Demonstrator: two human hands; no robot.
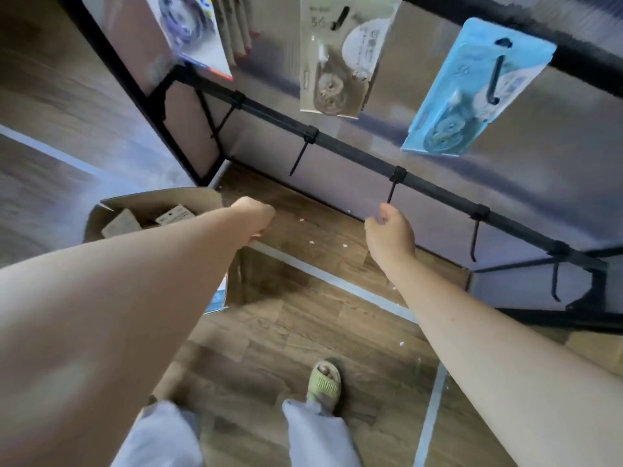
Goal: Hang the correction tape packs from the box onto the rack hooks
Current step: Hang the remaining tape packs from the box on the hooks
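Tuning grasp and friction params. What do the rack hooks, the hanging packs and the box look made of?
Rack hooks: thin black rods, matte, likely coated metal, possibly plastic.
Blue pack and beige pack: printed card backing with a glossy clear blister, judging by the glare.
Box: brown corrugated cardboard, dull, with bent flaps.

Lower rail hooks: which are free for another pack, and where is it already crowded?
Every lower rail hook looks bare, including the one by the right hand. The upper row is taken: a beige pack and a blue pack hang there.
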